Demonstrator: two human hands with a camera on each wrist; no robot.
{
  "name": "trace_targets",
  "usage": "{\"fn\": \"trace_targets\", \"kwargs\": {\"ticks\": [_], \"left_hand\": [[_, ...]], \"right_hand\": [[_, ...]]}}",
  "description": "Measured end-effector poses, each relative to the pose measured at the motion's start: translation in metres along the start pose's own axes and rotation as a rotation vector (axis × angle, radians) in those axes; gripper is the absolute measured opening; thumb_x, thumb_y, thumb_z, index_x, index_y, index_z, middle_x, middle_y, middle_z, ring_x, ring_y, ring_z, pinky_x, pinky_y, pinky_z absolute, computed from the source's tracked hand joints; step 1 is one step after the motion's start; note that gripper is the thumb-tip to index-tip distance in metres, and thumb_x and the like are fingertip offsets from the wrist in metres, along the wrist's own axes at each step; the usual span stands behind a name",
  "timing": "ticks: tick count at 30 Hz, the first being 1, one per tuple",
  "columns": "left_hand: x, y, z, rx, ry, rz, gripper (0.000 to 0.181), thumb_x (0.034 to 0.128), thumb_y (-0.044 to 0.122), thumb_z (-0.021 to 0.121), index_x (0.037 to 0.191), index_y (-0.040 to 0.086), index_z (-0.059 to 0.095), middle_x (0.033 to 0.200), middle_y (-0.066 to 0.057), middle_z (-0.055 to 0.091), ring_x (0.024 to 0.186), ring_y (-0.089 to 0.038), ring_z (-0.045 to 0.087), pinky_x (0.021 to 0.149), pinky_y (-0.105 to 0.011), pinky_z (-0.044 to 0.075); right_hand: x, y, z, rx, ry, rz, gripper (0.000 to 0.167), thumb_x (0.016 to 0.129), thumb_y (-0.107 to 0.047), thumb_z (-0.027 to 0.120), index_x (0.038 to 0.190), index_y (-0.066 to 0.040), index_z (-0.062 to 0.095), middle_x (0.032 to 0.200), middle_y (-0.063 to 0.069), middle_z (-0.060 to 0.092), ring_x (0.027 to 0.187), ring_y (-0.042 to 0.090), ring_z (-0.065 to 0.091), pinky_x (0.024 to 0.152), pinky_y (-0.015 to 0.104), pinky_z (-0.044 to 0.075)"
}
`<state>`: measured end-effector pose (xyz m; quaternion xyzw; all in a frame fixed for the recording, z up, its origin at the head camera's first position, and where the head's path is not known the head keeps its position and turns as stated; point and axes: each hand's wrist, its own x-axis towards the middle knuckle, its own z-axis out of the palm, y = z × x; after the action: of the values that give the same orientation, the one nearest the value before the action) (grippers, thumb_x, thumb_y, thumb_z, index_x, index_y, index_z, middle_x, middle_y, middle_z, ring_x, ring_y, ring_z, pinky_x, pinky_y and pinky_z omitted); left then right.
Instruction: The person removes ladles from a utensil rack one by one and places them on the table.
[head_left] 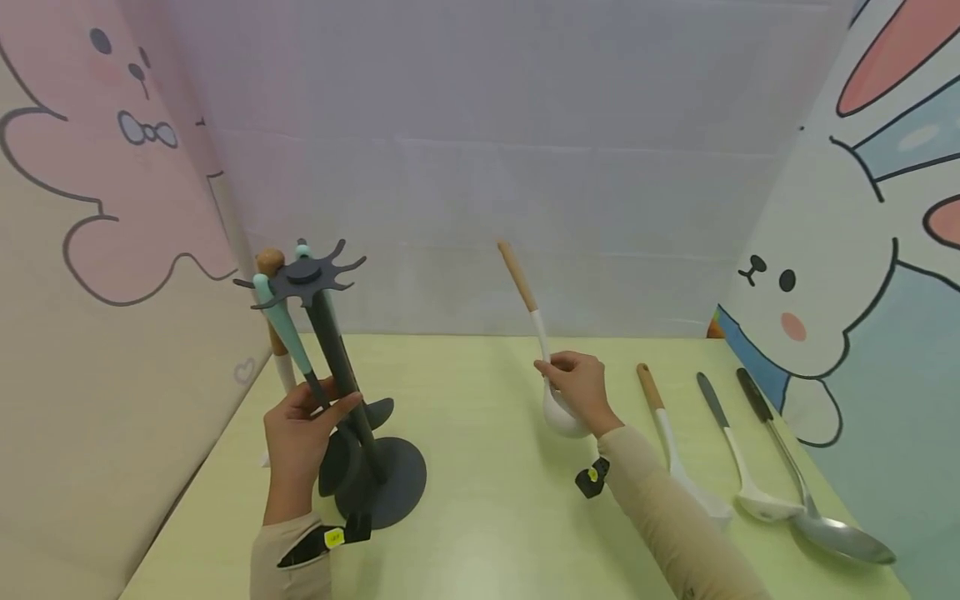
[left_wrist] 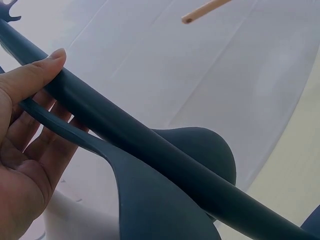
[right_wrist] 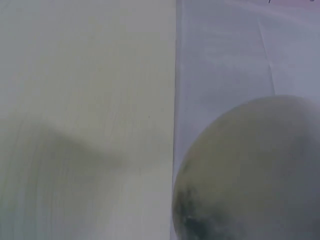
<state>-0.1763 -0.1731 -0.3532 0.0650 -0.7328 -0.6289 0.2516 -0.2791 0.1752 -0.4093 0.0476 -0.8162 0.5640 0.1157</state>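
Observation:
At the left, a dark utensil rack [head_left: 330, 342] stands with several utensils hanging from its hooked top. My left hand [head_left: 303, 433] grips the rack's post together with the dark shaft of a mint-handled utensil [head_left: 283, 329]; in the left wrist view the thumb lies on the post [left_wrist: 115, 117] and the fingers pass behind. Right of centre, my right hand [head_left: 581, 387] pinches the white shaft of a wooden-handled ladle [head_left: 519, 279], held with its handle up and its white bowl [head_left: 558, 417] low. The bowl [right_wrist: 255, 175] fills the right wrist view's lower right; no fingers show there.
On the table's right side lie a wooden-handled white turner [head_left: 678, 467], a grey-handled white ladle [head_left: 735, 454] and a metal ladle [head_left: 840, 537] with a black handle. A pale curtain [head_left: 480, 167] hangs behind the table, with printed cartoon panels at both sides.

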Motion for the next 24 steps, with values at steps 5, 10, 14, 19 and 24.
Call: {"fn": "trace_targets", "kwargs": {"ticks": [5,10,14,19,24], "left_hand": [[0.000,0.000,0.000,0.002,0.000,-0.010,0.023,0.0791,-0.004,0.081,0.100,-0.005,0.071,0.080,0.018,0.071,0.078,-0.002,0.069,0.074,-0.016,0.053],[0.001,-0.001,0.000,0.002,-0.003,-0.016,0.024,0.0792,-0.003,0.081,0.101,-0.005,0.071,0.080,0.017,0.071,0.077,-0.003,0.069,0.073,-0.017,0.053],[0.001,-0.002,0.000,0.009,-0.006,-0.015,0.025,0.0792,-0.002,0.081,0.102,-0.005,0.071,0.080,0.018,0.070,0.077,-0.003,0.068,0.073,-0.017,0.053],[0.001,-0.002,-0.001,0.015,-0.007,-0.020,0.026,0.0795,-0.002,0.081,0.103,-0.005,0.070,0.081,0.017,0.070,0.078,-0.003,0.068,0.074,-0.017,0.053],[0.001,-0.002,-0.001,0.018,-0.009,-0.026,0.027,0.0797,-0.001,0.081,0.104,-0.005,0.070,0.081,0.017,0.070,0.078,-0.003,0.068,0.074,-0.017,0.053]], "right_hand": [[-0.001,0.015,-0.014,-0.104,0.025,0.002,0.022,0.088,-0.019,0.077,0.095,0.002,0.076,0.080,0.010,0.073,0.069,0.014,0.066,0.063,0.024,0.051],[-0.002,0.025,-0.027,-0.231,0.042,0.016,0.024,0.087,-0.020,0.078,0.092,0.003,0.075,0.078,0.010,0.073,0.073,0.021,0.066,0.067,0.032,0.051],[-0.003,0.032,-0.038,-0.334,0.024,0.022,0.024,0.085,-0.020,0.079,0.087,0.003,0.074,0.078,0.011,0.072,0.074,0.025,0.065,0.066,0.033,0.050],[-0.007,0.040,-0.052,-0.439,-0.049,0.039,0.023,0.085,-0.018,0.078,0.083,0.005,0.072,0.077,0.012,0.071,0.070,0.024,0.062,0.061,0.032,0.047],[-0.013,0.047,-0.060,-0.508,-0.105,0.073,0.023,0.085,-0.015,0.077,0.079,0.005,0.069,0.073,0.011,0.068,0.066,0.022,0.059,0.060,0.034,0.048]]}}
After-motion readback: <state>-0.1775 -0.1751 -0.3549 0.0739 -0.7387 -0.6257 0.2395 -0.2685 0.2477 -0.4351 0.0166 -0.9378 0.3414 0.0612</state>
